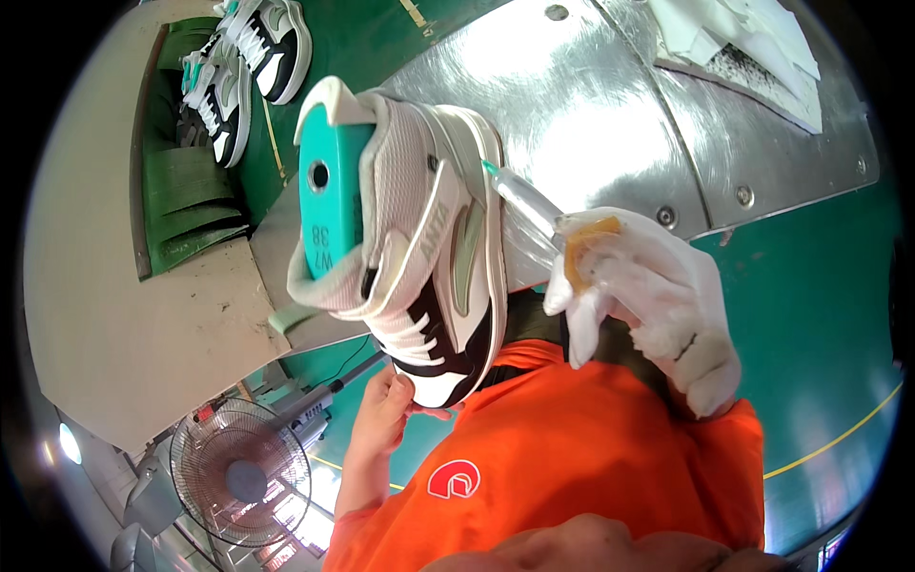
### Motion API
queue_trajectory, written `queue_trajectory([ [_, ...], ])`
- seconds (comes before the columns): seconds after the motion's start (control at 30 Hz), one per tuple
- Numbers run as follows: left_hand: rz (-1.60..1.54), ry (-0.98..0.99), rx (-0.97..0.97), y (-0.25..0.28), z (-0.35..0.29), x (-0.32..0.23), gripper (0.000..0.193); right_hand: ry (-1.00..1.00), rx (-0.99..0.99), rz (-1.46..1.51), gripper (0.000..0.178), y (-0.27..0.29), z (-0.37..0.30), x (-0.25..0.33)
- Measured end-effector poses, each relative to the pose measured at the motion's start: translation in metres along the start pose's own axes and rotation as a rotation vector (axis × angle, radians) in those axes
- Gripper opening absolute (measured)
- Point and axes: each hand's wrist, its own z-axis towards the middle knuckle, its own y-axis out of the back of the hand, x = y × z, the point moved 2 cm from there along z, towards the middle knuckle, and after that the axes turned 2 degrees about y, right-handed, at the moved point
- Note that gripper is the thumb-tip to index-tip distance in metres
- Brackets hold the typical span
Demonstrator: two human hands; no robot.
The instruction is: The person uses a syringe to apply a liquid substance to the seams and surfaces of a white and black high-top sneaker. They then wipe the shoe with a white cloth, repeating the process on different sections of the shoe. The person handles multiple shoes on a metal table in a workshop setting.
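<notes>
A white, grey and black sneaker (457, 257) is held up in front of me, its toe pointing down toward my body. A teal shoe last (335, 162) with a round hole fills its opening. My bare left hand (386, 412) grips the toe, its thumb on the toe cap and its fingers partly hidden beneath. In a white glove, my right hand (672, 300) is closed around a slim, clear pen-like tube (526, 202) with a green tip. That tip is at the sole edge near the heel; whether it touches, I cannot tell. Tan tape (583, 250) wraps the gloved fingers.
A shiny metal table (591, 105) with bolts lies beyond the sneaker. On its far right sit white crumpled sheets (739, 33) over a speckled pad (748, 88). Finished-looking sneakers (250, 71) rest by a green slatted strip (191, 210) at far left. A fan (246, 477) stands at lower left.
</notes>
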Motion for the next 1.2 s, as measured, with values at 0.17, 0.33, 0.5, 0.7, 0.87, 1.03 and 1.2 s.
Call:
queue_trajectory([
  [0.17, 0.031, -0.009, 0.014, -0.003, 0.004, 0.005, 0.076, 0.017, -0.044, 0.047, 0.101, -0.009, -0.015, -0.017],
  [0.33, 0.005, 0.032, 0.014, -0.012, 0.004, 0.001, 0.077, 0.436, 0.268, -0.071, 0.103, 0.008, -0.023, -0.057],
  [0.5, 0.013, 0.026, 0.03, -0.01, 0.006, 0.006, 0.075, 0.541, 0.329, -0.224, 0.104, 0.006, -0.024, -0.066],
  [0.7, 0.085, -0.014, 0.007, -0.016, 0.004, 0.001, 0.075, 0.461, 0.311, -0.295, 0.103, 0.001, -0.029, -0.064],
  [0.87, 0.023, 0.007, 0.086, -0.013, 0.002, -0.001, 0.062, 0.442, 0.24, -0.418, 0.095, -0.005, -0.035, -0.053],
  [1.03, 0.037, -0.026, 0.164, -0.019, 0.008, -0.006, 0.059, 0.5, -0.066, -0.242, 0.081, -0.003, -0.032, -0.05],
  [1.2, 0.074, -0.065, 0.458, -0.084, 0.05, -0.04, 0.046, 0.77, -0.291, -0.366, 0.057, -0.001, -0.018, -0.013],
])
